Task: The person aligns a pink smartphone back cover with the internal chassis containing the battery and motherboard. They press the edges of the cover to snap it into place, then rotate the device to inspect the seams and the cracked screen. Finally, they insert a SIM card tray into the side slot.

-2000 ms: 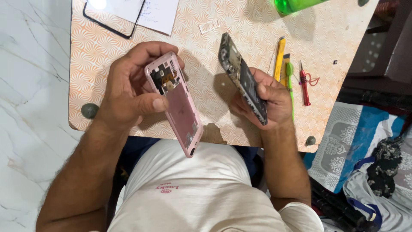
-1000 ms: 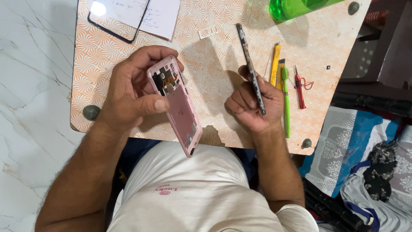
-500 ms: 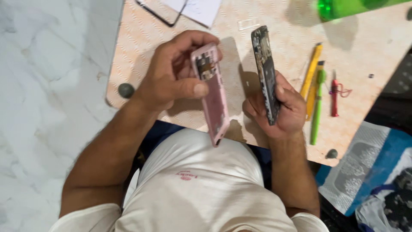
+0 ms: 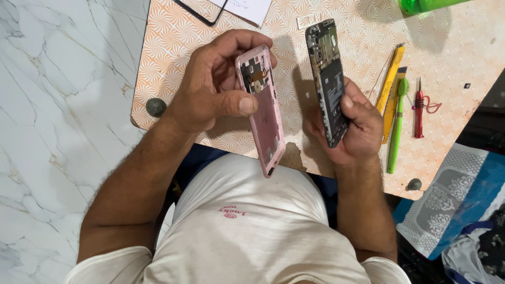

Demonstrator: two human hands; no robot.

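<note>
Left hand [image 4: 210, 87]: fingers clamped on pink back cover [image 4: 261, 108].
Right hand [image 4: 353, 123]: fingers gripping opened phone body [image 4: 327, 79], above table [image 4: 463, 84].

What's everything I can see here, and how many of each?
Pink back cover: 1, in left hand.
Phone body: 1, black, in right hand.
Table: 1, orange patterned.
Yellow tools: 2, right of phone body.
Green tool: 1, beside them.
Red screwdriver: 1, further right.
Green bottle: 1, top edge.
Paper: 1, white, top.
Black frame: 1, beside paper.
Left hand: 1.
Right hand: 1.
</note>
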